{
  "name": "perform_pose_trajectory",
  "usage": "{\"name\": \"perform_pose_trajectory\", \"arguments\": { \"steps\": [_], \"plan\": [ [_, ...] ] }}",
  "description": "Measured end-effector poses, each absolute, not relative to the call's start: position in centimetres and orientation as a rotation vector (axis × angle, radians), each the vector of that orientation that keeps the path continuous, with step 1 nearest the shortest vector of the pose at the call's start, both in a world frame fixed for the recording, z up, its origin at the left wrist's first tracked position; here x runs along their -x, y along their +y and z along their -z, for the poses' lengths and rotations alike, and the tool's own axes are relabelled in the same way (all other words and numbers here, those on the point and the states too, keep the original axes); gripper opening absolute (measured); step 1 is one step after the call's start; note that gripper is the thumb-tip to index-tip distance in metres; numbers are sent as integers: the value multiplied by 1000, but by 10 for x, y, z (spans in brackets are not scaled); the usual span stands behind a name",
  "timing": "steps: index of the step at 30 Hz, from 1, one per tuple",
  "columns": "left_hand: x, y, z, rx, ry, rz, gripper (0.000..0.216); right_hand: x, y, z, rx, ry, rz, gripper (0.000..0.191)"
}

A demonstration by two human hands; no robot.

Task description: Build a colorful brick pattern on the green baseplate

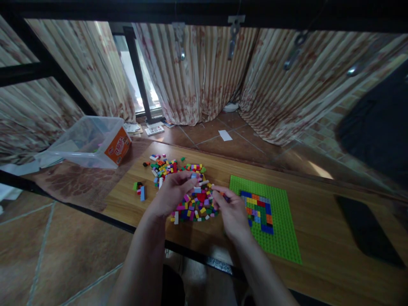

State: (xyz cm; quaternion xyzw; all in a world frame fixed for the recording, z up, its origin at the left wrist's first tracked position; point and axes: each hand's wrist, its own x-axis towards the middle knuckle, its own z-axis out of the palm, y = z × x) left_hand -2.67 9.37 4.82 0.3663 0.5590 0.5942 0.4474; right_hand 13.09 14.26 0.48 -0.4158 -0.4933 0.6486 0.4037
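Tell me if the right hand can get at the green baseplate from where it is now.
Probably yes. The right hand hovers at the edge of the brick pile, right beside the green baseplate, and nothing lies between them. Its fingers seem to pinch a small brick, too small to make out.

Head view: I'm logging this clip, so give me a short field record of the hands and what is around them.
left hand: over the loose pile of small coloured plastic bricks, fingers pinching a small piece
right hand: between pile and baseplate, pinching a small dark piece
green studded square baseplate: flat on the wooden table, partly covered with bricks
clear plastic storage box: far left
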Motion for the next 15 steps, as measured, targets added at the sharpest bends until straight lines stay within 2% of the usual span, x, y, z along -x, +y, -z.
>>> {"name": "perform_pose_trajectory", "arguments": {
  "steps": [3,6,15],
  "plan": [
    [37,92,-46,-794,1451,-1582,20,-129,142,2,1069,-1770,-1182,16],
    [42,91,-45,-707,1441,-1575,22,-122,140,5,975,-2078,-917,23],
    [44,90,-44,-697,1479,-1493,24,-113,136,4,882,-2311,-820,36]
  ]
}}
